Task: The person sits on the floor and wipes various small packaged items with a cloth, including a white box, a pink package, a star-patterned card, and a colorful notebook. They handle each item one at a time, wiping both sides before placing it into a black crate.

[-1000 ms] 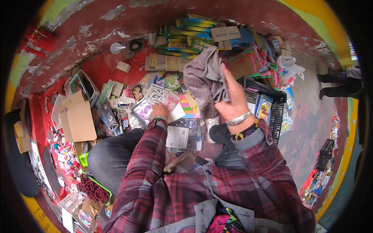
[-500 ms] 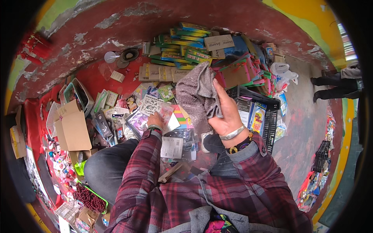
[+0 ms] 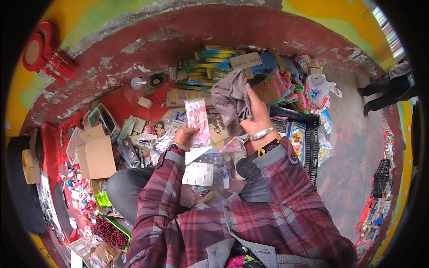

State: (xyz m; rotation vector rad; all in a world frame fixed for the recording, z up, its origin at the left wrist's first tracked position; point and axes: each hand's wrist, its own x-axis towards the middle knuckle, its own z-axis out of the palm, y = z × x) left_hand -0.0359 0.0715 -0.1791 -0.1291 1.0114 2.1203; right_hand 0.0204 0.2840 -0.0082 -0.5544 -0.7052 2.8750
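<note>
Between the thumb and fingers of my left hand (image 3: 183, 135) is a clear plastic packet (image 3: 197, 119) with pink and white contents, raised upright above the pile. I cannot make out what is inside it. My right hand (image 3: 257, 110) is closed on a crumpled grey cloth (image 3: 229, 100), which hangs just to the right of the packet. Below both hands lie loose papers and packets, among them a white printed sheet (image 3: 198, 174) and a stencil-like black and white sheet (image 3: 174, 130).
A black plastic crate (image 3: 311, 147) stands at the right. Boxes in yellow and green (image 3: 210, 64) are stacked by the wall. At the left are an open cardboard box (image 3: 96, 152) and a white basket (image 3: 108, 118). Another person's legs (image 3: 386, 91) show at the far right.
My left hand has lifted the clear packet off the pile. The cloth in my right hand remains held up, with its folds shifted. The whole view has tilted slightly.
</note>
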